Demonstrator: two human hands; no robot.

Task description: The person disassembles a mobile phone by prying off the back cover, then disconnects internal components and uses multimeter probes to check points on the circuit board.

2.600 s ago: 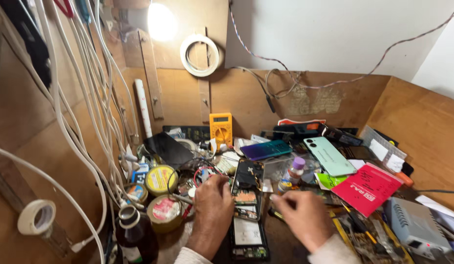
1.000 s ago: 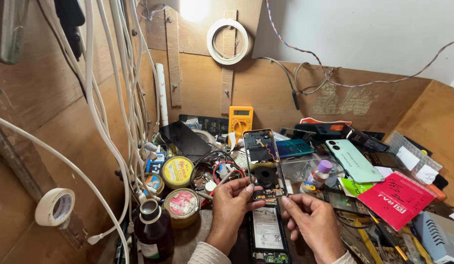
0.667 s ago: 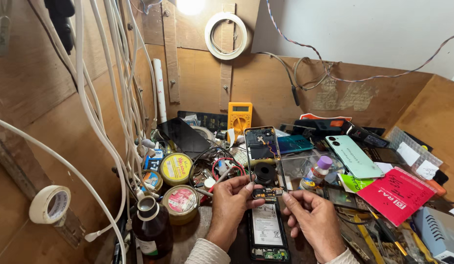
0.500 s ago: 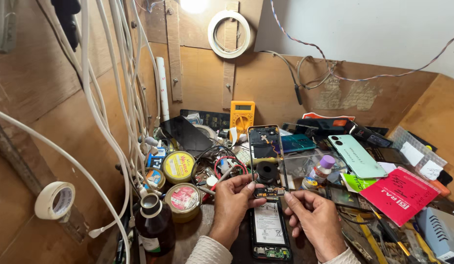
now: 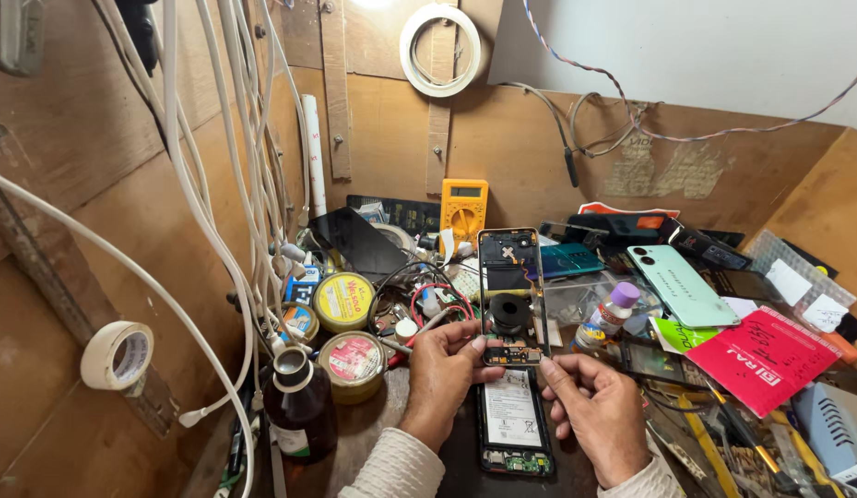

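Both the left hand (image 5: 444, 367) and right hand (image 5: 597, 410) are bare, with cream ribbed knit cuffs at the wrists.

Matt wood, glossy plastic.
Rough brown plywood wall (image 5: 539, 138); glossy mint phone back (image 5: 682, 284); smooth white cables (image 5: 184, 175); shiny brown glass bottle (image 5: 299, 415); matt paper tape roll (image 5: 117, 355).

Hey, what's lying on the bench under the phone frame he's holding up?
Under the phone frame, held by the left hand and right hand, lies an opened phone with its battery showing. Its top end is covered by the frame and fingers.
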